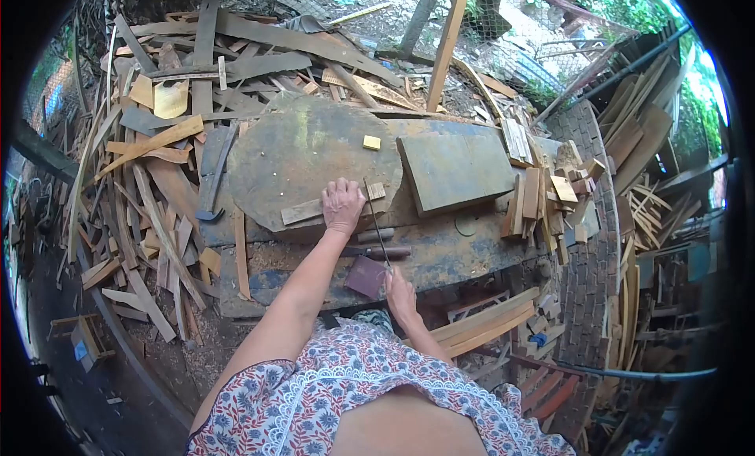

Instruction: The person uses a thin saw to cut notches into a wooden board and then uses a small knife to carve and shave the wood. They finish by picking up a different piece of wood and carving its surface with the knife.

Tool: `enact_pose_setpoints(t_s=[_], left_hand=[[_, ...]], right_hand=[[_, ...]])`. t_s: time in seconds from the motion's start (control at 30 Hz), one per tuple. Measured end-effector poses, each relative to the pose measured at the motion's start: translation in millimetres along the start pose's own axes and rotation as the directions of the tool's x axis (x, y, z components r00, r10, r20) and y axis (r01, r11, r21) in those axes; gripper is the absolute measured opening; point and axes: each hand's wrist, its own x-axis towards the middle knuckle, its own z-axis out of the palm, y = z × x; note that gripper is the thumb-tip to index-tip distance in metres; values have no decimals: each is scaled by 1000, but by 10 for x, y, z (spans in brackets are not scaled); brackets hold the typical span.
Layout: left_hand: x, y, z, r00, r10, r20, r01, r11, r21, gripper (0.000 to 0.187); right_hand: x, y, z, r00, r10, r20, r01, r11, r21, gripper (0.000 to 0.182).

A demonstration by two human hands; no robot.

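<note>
My left hand (344, 206) presses down on a short wooden strip (303, 212), its fingers closed over the strip's right part. The strip lies along the near edge of a thick, worn wooden slab (267, 157). In my right hand (400, 295) is a thin, narrow saw (377, 229), pointing away from me. Its blade passes just right of my left hand, beside a small wood piece (376, 190); whether it touches the wood is not clear. A flat maroon piece (366, 277) lies left of my right hand, near a dark-handled tool (391, 253).
A big grey block (456, 171) and a small yellow block (371, 143) stand farther back. A hammer (218, 173) lies on the left of the workbench (448, 259). Scrap wood (169, 181) is heaped at left; cut blocks (535, 196) are stacked at right.
</note>
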Motion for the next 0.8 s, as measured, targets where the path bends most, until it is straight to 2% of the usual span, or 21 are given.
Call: enact_pose_setpoints(t_s=[0.03,0.17,0.3,0.37,0.47,0.57,0.63,0.8], left_hand=[[-6,10,9,1000,15,-18,-15,1000,0,13],[-5,28,-26,1000,-8,9,9,1000,-28,12],[10,14,-8,1000,2,20,-2,1000,-19,12],[-1,9,7,999,21,-24,-22,1000,-18,13],[-24,6,36,1000,-4,8,4,1000,-4,11],[-17,21,6,1000,5,16,-5,1000,5,10],[-16,24,-6,1000,21,-11,-21,1000,-2,10],[-14,28,-10,1000,20,-15,-20,1000,-13,12]], right_hand=[[6,-10,0,1000,5,11,-4,1000,-23,25],[512,-263,45,988,-115,-107,116,993,3,26],[413,-169,12,990,-108,-94,109,994,5,26],[115,19,13,996,-65,-55,66,998,5,25],[-69,99,76,1000,-2,-11,1,1000,-30,24],[197,-113,9,998,-41,-56,41,999,-1,23],[445,-216,32,988,-118,-104,123,992,38,23],[316,-115,32,992,-92,-82,94,995,25,24]])
